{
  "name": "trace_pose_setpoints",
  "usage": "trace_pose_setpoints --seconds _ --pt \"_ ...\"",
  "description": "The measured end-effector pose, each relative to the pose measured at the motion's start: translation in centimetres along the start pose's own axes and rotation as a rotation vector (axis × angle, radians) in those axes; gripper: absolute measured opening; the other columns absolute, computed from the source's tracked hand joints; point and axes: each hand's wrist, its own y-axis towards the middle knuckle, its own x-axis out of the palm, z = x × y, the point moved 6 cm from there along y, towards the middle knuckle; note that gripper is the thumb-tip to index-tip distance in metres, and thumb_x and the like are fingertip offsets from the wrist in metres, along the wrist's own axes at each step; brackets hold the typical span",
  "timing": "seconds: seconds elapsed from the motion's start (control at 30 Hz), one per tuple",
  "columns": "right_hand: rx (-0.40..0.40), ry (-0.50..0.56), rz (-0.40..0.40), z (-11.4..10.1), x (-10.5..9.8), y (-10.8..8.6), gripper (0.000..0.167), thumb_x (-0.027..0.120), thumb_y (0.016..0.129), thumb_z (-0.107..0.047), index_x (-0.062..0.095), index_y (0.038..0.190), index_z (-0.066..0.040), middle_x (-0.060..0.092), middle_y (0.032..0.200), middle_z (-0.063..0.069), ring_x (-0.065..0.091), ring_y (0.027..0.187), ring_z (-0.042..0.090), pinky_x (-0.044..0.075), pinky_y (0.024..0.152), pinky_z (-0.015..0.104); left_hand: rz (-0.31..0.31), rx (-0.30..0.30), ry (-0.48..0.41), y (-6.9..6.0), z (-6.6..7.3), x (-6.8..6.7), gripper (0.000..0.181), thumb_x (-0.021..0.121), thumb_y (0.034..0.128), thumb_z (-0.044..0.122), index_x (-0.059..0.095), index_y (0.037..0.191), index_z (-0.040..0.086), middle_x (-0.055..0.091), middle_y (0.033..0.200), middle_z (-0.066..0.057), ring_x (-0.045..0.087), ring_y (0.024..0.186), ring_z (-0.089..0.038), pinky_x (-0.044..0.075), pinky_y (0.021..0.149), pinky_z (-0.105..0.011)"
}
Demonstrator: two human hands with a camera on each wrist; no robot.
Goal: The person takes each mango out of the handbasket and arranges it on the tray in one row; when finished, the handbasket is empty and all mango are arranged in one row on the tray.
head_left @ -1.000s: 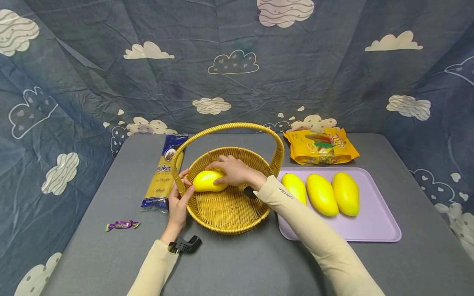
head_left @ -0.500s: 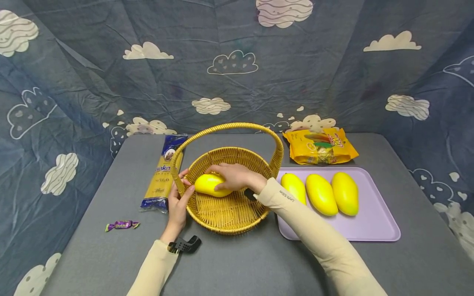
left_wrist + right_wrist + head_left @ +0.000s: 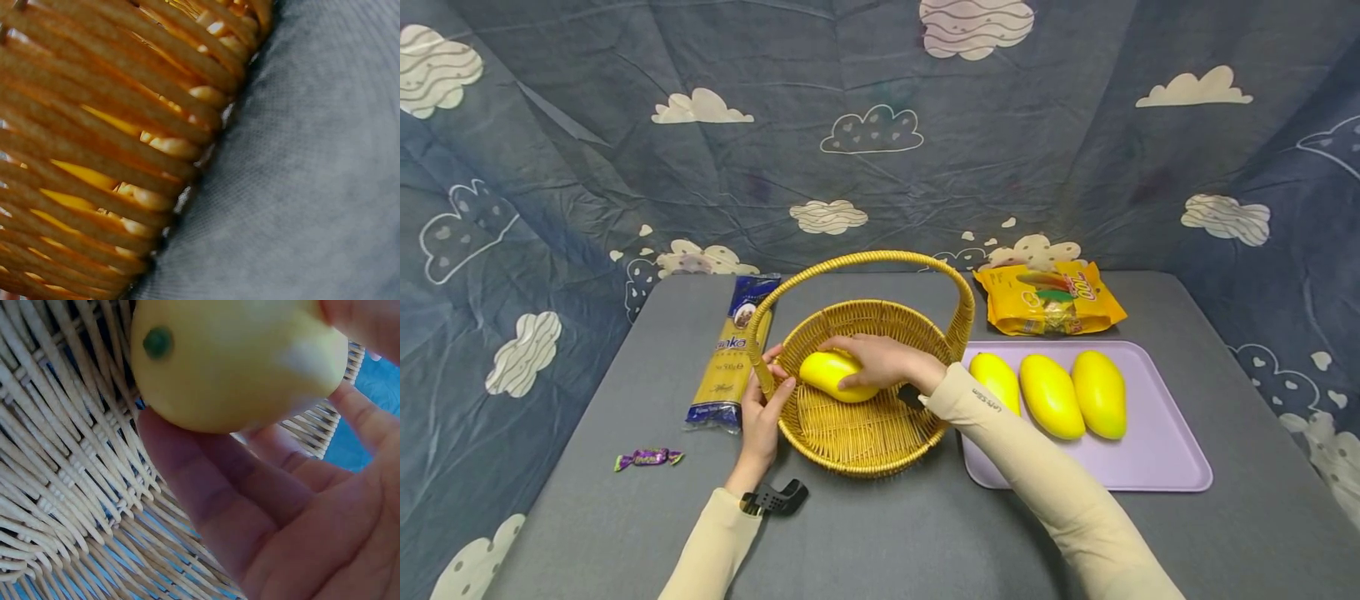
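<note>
A yellow mango (image 3: 829,375) lies inside a round wicker basket (image 3: 865,442) with a tall arched handle. My right hand (image 3: 891,362) holds it, thumb on the near side and fingers over the far side. In the right wrist view the mango (image 3: 231,369) shows a green stem spot, with the fingers (image 3: 219,512) curled against it close to the wicker wall. At the basket's left side my left hand (image 3: 762,417) grips the rim by the handle's base. Only the basket's woven outer wall (image 3: 125,119) and the grey table fill the left wrist view.
On the right, a lilac tray (image 3: 1157,450) bears three mangoes (image 3: 1051,396), one partly behind my right sleeve. An orange packet (image 3: 1051,298) lies behind it. Left of the basket are a pasta packet (image 3: 726,358) and a purple wrapped candy (image 3: 649,457).
The mango and my right hand have shifted slightly right and nearer to me within the basket. My left hand keeps its grip on the rim.
</note>
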Motion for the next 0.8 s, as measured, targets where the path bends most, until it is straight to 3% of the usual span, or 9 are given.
trace_pose_setpoints --seconds 0.4,0.53,0.8 --pt "0.031 -0.003 -0.04 0.2 0.2 -0.8 0.061 0.07 0.087 -0.028 0.039 0.14 -0.02 0.058 0.124 0.012 0.056 0.105 0.024 0.043 0.088 0.038 0.005 -0.003 0.01 0.0 -0.1 -0.1 0.021 0.054 0.092 -0.003 0.043 0.103 -0.018 0.04 0.141 -0.02 0.031 0.132 -0.029 0.021 0.107 -0.03" --pt "0.037 -0.045 -0.072 -0.1 0.2 -1.5 0.06 0.072 0.085 -0.029 0.043 0.137 -0.025 0.059 0.124 0.009 0.056 0.104 0.024 0.043 0.088 0.038 0.009 -0.002 0.01 0.0 -0.1 -0.1 0.022 0.054 0.0919 -0.003 0.044 0.105 -0.018 0.04 0.14 -0.021 0.031 0.131 -0.028 0.022 0.106 -0.029" --pt "0.009 -0.147 -0.096 -0.6 0.0 -2.9 0.058 0.072 0.084 -0.033 0.044 0.134 -0.026 0.064 0.105 0.005 0.059 0.09 0.018 0.046 0.078 0.035 0.014 -0.007 0.02 0.1 -0.3 -0.1 0.023 0.055 0.0907 -0.005 0.044 0.107 -0.018 0.04 0.139 -0.023 0.032 0.129 -0.031 0.023 0.105 -0.028"
